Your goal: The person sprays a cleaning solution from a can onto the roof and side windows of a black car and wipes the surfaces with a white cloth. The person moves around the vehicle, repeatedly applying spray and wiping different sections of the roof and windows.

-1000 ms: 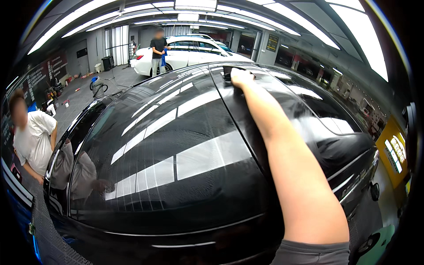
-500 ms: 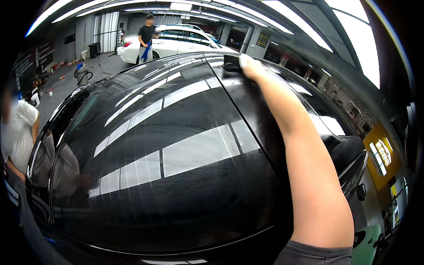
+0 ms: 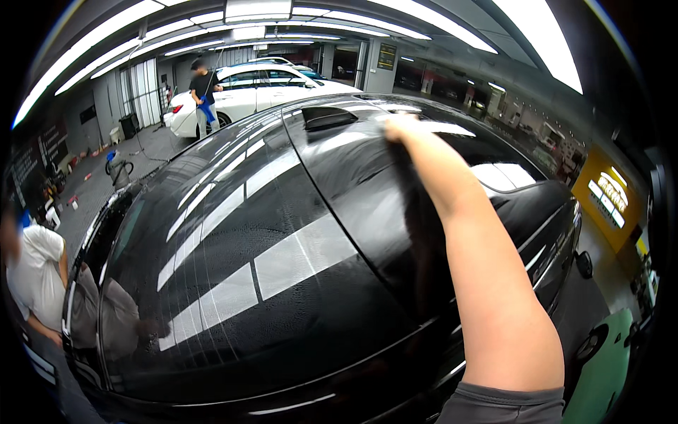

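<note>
My right hand (image 3: 401, 128) reaches far forward over the roof of a black car (image 3: 353, 173), with the arm stretched out from the lower right. It rests on the glossy roof panel, to the right of the black shark-fin antenna (image 3: 327, 119) and apart from it. The fingers look closed and point away from me. Whatever lies under them is hidden by the hand. Cloudy smears show on the paint around the antenna. Nearer to me, the dark rear glass (image 3: 339, 311) carries fine droplets and streaks. My left hand is out of view.
A person in a white shirt (image 3: 42, 261) stands at the car's left side. Farther back, another person in black (image 3: 203, 92) holds a blue cloth beside a white car (image 3: 247, 95). A vacuum cleaner (image 3: 119, 169) is on the floor; a green panel (image 3: 600, 367) stands at lower right.
My right hand has moved from beside the antenna to the right and a little nearer, uncovering the antenna. My view has shifted, so the car sits lower in it.
</note>
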Demonstrator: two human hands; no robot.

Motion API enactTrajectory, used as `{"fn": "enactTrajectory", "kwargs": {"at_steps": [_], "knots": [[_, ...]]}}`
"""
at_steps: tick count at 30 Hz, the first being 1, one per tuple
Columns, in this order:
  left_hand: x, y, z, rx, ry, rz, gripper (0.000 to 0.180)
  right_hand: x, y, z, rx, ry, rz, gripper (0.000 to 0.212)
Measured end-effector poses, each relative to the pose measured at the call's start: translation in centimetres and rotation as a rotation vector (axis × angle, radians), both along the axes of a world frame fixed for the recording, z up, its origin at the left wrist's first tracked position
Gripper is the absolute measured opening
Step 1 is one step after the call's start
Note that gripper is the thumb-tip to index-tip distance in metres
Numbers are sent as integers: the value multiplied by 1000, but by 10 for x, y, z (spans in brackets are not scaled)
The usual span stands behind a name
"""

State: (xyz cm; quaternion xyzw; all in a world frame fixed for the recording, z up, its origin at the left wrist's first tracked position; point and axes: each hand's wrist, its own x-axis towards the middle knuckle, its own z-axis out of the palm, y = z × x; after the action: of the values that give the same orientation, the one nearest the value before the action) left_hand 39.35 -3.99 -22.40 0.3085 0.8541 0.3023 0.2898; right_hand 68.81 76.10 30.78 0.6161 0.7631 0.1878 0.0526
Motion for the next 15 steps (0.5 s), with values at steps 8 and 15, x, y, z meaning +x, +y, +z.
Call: {"fn": "enactTrajectory", "kwargs": {"at_steps": [8, 15], "knots": [[8, 22, 24, 109, 64, 47, 57, -99, -167, -29, -11, 132, 589, 59], [41, 18, 26, 195, 40, 15, 57, 58, -192, -11, 11, 109, 333, 55]]}}
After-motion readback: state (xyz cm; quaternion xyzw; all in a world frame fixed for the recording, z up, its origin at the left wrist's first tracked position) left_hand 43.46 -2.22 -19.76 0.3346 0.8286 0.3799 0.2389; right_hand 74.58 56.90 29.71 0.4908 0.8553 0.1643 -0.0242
